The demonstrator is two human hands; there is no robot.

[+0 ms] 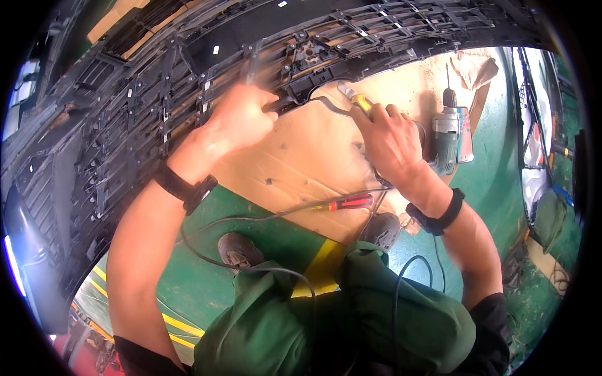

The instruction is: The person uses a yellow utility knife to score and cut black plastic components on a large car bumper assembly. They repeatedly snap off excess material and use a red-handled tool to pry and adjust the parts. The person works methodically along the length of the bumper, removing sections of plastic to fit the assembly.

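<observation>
Lg. black grille panel (168, 94) fills the far and left side of the scene, near edge over the cardboard (295, 160); thin black strip (331, 105) runs from about that edge, R-ward to the R hand. L hand (241, 118) is at the panel's near edge, fingers curled in tight, bit blurred; can't tell what, if anything, is in the fist. R hand (394, 139) is over the cardboard, thumb side apparently pinching the strip's R end; yellow-handled tool (361, 102) sits right at those fingers, can't tell if it's held too. Strip prob. light + bendy, low slip risk, best pinched close to its end, w/ the other hand steadying the panel. Panel looks like stiff plastic, awkward b/c of size; thin slats prob. snap if leaned on, so hold by the thicker rim. Drill (446, 141) is just R of the R hand, phone (465, 135) beside it; red-handled screwdriver (351, 202) lies nearer, w/ cable (251, 217) running close by.
</observation>
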